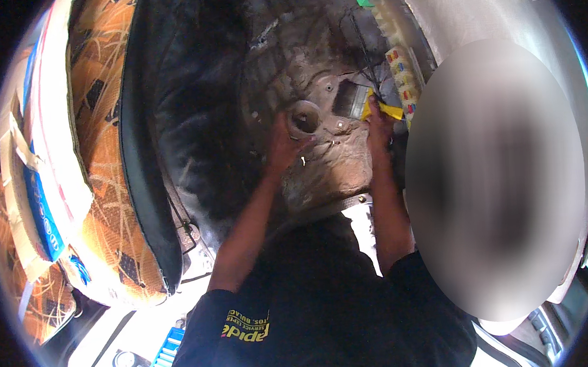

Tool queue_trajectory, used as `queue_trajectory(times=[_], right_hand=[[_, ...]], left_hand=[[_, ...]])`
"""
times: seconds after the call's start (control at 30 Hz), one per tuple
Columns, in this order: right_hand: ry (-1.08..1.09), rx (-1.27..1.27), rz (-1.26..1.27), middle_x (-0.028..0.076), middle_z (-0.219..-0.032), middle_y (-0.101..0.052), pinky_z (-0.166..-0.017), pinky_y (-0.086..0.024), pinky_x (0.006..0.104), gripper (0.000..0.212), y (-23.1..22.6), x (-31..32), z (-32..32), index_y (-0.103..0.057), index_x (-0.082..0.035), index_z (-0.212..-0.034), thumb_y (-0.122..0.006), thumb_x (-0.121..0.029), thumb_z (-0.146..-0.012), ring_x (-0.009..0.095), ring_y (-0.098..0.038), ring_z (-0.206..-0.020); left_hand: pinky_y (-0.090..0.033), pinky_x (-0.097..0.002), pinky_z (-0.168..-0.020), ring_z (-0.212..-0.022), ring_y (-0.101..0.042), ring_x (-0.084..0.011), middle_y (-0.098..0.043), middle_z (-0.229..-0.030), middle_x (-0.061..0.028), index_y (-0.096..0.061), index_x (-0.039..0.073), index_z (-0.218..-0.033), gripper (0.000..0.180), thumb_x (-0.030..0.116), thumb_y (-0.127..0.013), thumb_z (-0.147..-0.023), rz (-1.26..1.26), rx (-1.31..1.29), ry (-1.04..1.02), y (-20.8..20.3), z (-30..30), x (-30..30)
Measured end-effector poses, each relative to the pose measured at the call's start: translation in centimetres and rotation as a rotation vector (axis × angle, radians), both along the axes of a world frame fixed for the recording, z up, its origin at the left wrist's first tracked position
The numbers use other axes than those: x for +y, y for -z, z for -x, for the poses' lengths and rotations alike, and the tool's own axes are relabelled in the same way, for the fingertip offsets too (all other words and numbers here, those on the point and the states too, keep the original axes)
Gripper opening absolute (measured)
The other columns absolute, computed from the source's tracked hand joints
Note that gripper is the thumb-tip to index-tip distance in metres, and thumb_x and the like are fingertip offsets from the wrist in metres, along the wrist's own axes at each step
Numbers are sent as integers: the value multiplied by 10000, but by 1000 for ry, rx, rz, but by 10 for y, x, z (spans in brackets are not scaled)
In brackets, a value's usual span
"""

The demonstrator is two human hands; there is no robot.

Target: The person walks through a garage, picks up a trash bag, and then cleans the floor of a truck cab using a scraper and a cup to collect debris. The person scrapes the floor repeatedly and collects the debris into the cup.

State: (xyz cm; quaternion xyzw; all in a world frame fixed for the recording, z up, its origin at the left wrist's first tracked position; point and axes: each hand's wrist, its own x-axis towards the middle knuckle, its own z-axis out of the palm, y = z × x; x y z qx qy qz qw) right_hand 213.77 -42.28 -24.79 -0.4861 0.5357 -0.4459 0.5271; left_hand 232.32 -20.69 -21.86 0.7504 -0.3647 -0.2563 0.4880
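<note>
My left hand (284, 143) is curled around the side of a round, open-topped container (306, 118), brownish with a dark inside. Its fingers reach under the near rim, though the dim light blurs their outline. To the right, my right hand (380, 124) grips the yellow handle of a wide paintbrush (352, 99). The brush has a silvery band and dark bristles that point left, beyond the container. Both hands are low over a worn, brown, dirt-stained vehicle floor (336, 165), and part of the brush handle lies hidden behind the fingers.
An orange patterned seat (105, 211) with black edging (151, 190) stands on the left, cardboard (29, 195) beside it. Connectors (404, 80) and dark wires run along the right side, next to a grey panel (444, 19). A blue tray (167, 356) sits lower left.
</note>
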Motion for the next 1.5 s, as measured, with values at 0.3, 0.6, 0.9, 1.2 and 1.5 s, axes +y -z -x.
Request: queue_trajectory(times=[0.3,0.6,0.9,1.2,1.5], right_hand=[[-250,916,116,161,-1179,-770,-929,-553,381,439,-2,64,12,-728,29,-1217,-729,-362,-1018,264,-733,-1067],[-497,819,573,190,-1192,-755,-923,-552,466,367,1,130,13,-712,-73,-1290,-742,-240,-965,402,-718,-1102],[-771,825,858,201,-1314,-719,-997,-540,424,436,9,103,19,-667,-4,-1366,-661,-314,-1059,366,-691,-1200],[-960,619,896,178,-1363,-704,-1042,-521,415,452,32,103,33,-642,-1,-1396,-701,-274,-1041,333,-684,-1228],[-895,683,849,197,-1373,-694,-1067,-519,405,462,-1,106,17,-647,37,-1379,-658,-309,-1073,345,-678,-1238]], left_hand=[[-502,-416,-1090,-1273,-604,-252,-589,-1414,-133,-448,28,-1457,881,165,-962,-755,371,365,-238,-30,-16,60],[-487,-439,-1132,-1351,-565,-274,-530,-1483,-152,-385,58,-1468,988,150,-992,-694,383,-223,-283,-99,22,182],[-486,-487,-1098,-1297,-610,-362,-624,-1380,-213,-547,24,-1377,821,381,-946,-755,428,-121,-461,-85,179,432],[-524,-460,-1033,-1247,-632,-361,-619,-1339,-195,-425,60,-1469,929,179,-958,-718,-403,-263,-1611,45,377,627],[-510,-541,-1068,-1312,-581,-433,-599,-1434,-173,-430,194,-1530,1013,463,-921,-685,-1055,546,-1382,176,401,668]])
